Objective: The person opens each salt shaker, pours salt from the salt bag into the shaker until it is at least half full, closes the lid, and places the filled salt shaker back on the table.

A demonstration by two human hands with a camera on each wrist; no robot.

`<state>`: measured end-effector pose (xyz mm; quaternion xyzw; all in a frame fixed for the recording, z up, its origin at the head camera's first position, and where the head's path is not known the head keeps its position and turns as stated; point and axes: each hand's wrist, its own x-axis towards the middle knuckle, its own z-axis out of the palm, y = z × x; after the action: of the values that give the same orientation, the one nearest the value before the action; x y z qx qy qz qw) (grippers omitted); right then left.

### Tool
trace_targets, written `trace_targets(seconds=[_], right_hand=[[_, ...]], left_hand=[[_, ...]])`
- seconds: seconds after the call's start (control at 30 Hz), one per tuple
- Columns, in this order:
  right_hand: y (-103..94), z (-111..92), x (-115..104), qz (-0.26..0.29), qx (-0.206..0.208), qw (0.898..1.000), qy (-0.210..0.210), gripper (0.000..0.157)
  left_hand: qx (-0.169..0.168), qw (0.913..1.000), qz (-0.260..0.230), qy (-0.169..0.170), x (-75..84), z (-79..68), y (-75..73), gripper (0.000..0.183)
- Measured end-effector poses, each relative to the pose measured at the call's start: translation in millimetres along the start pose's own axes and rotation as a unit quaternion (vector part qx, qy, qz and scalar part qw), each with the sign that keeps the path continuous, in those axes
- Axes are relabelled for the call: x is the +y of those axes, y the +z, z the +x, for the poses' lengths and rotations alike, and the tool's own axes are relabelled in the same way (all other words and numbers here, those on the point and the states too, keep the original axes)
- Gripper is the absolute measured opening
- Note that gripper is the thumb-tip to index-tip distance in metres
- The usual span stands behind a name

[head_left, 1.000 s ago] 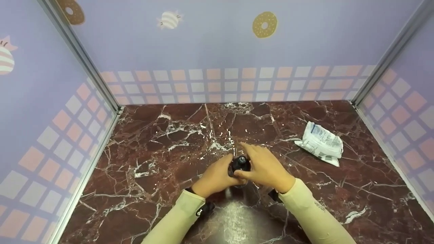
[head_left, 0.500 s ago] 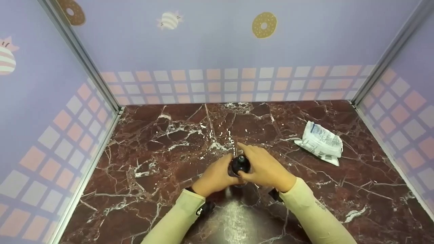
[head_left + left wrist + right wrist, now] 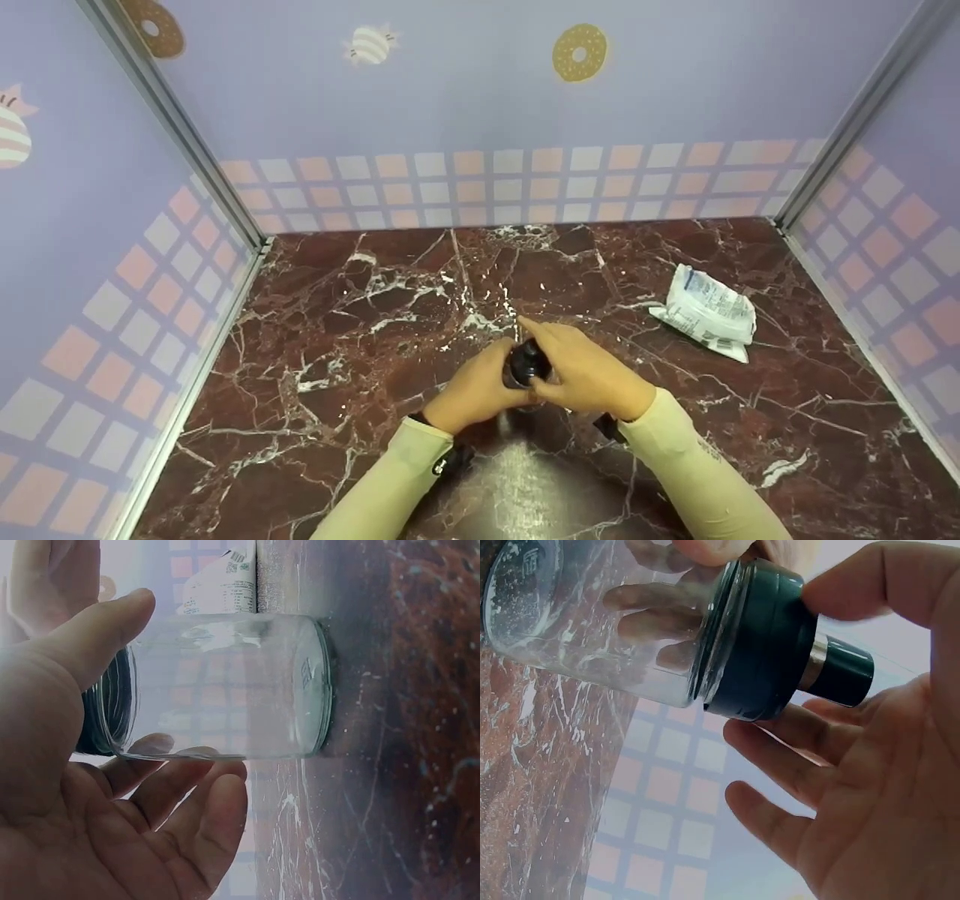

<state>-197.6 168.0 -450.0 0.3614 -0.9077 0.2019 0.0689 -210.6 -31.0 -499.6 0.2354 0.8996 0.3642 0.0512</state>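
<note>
A clear glass jar (image 3: 225,690) stands upright at the middle of the marble-patterned table, its base right at the tabletop. It has a black lid (image 3: 769,641) with a narrow black spout (image 3: 844,671) that carries a metallic band. My left hand (image 3: 469,390) grips the upper glass body between thumb and fingers. From the other side my right hand (image 3: 592,371) holds the lid, thumb on the near side and fingers beyond. Its little finger extends loosely away from the lid in the right wrist view. In the head view the hands hide most of the glass.
A crumpled white printed packet (image 3: 709,313) lies on the table (image 3: 360,480) to the right. White specks (image 3: 510,307) are scattered beyond the hands. Patterned lilac panels (image 3: 465,97) enclose the back and both sides.
My right hand has turned slightly counterclockwise on the lid, its index fingertip shifting left and thumb right. The spout leans a little farther away in the head view. My left hand stays nearly still.
</note>
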Motion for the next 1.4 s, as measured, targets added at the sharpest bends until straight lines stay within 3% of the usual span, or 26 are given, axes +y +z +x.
trace_targets(seconds=[0.4, 0.67, 1.1, 1.4], right_hand=[[3.6, 3.8, -4.0, -0.050, 0.028, 0.992, 0.108, 0.096], [4.0, 5.5, -3.5, -0.055, 0.013, 0.992, 0.109, 0.089], [3.2, 1.0, -6.3, -0.024, 0.015, 0.998, 0.060, 0.086], [3.3, 5.0, -6.6, -0.044, 0.041, 0.992, 0.108, 0.096]], left_hand=[[-0.004, 0.9997, -0.002, -0.023, -0.1, -1.7, 0.1, 0.070], [-0.001, 0.9998, 0.004, -0.022, 1.4, -0.2, -0.2, 0.068], [-0.003, 0.9998, -0.002, -0.021, 5.5, -2.2, -0.5, 0.076], [-0.004, 0.9998, 0.009, -0.020, 2.6, -1.6, -0.6, 0.069]])
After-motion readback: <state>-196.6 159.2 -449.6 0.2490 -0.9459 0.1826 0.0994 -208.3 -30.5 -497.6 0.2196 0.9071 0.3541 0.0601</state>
